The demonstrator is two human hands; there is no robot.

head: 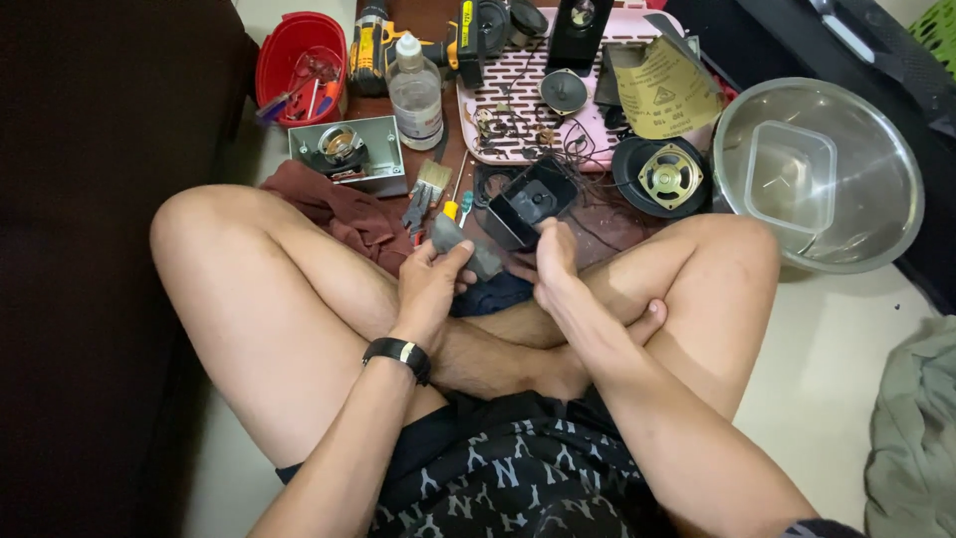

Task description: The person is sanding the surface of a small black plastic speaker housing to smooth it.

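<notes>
The right hand [554, 261] is clamped on a small black speaker box [533, 199] above the crossed legs; the left hand [430, 284] pinches a grey scrap [460, 239]. The box looks light, rigid, best held by its sides.

Even indoor light, sharp at the centre, dark along the left edge.

Soft light falls from above, with pale glare on the steel bowl [876, 214] and on the clear bottle [415, 95]. The far left sinks into near-black, where detail cannot be made out. Shadows under the legs are soft. Lines bow slightly toward the corners, perhaps from a wide lens.
</notes>
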